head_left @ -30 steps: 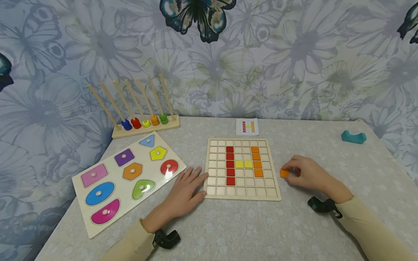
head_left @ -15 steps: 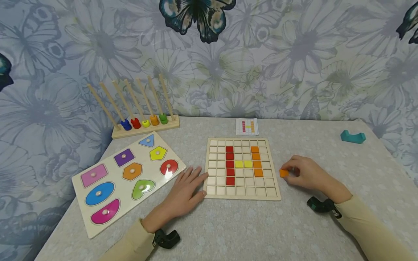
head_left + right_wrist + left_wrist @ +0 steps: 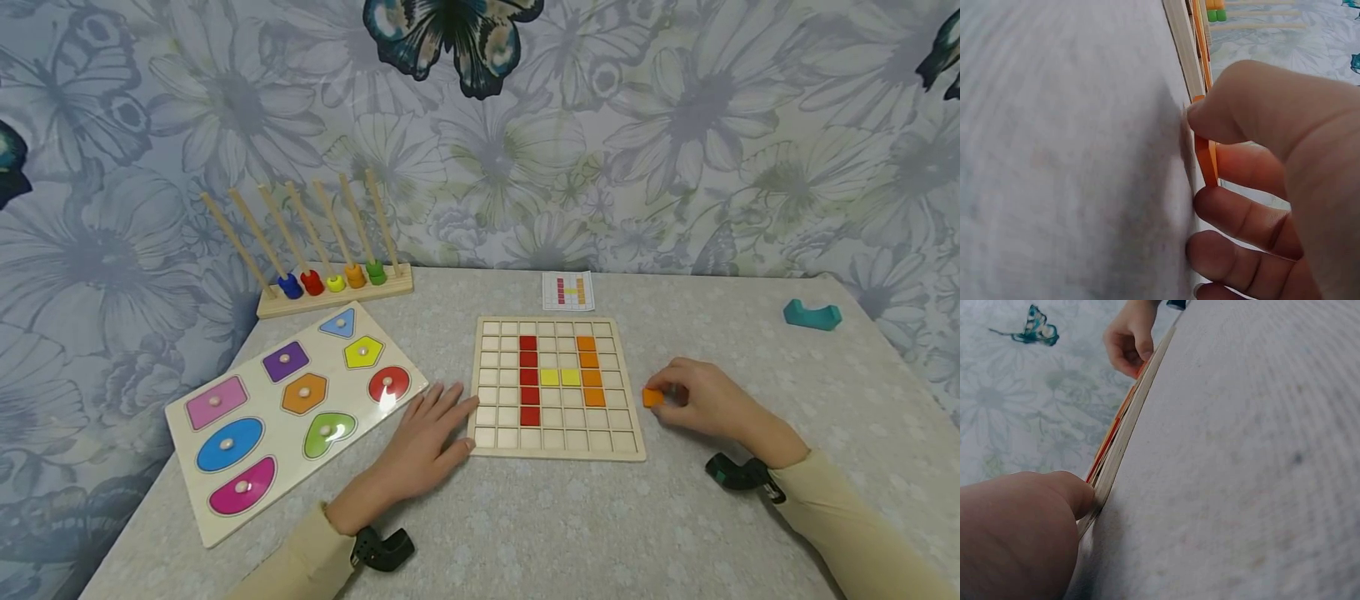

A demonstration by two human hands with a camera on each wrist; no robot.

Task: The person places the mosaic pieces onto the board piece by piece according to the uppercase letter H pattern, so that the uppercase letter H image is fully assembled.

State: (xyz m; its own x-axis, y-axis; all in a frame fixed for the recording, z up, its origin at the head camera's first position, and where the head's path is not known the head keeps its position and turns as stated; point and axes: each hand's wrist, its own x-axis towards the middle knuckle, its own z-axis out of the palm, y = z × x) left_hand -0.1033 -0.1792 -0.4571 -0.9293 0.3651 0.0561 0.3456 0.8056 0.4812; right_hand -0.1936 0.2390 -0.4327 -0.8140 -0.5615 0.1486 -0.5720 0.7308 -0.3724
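Note:
Between thumb and fingers, my right hand (image 3: 701,402) pinches an orange square tile (image 3: 652,398) just right of the wooden grid board (image 3: 555,446). The right wrist view shows the tile (image 3: 1206,159) on edge under the thumb. My left hand (image 3: 422,442) lies with fingers spread, its thumb and fingertips touching the board's left edge. On the board are a column of red tiles (image 3: 528,376), two yellow tiles (image 3: 560,377) and a column of orange tiles (image 3: 590,371). Behind it lies a small printed card (image 3: 567,292) with a similar coloured pattern.
A shape puzzle board (image 3: 277,392) with knobbed pieces lies at the left, close to the left hand. Behind it stands a wooden peg abacus (image 3: 337,298) with coloured beads. A teal curved block (image 3: 812,315) sits at the far right, near the patterned wall (image 3: 675,167).

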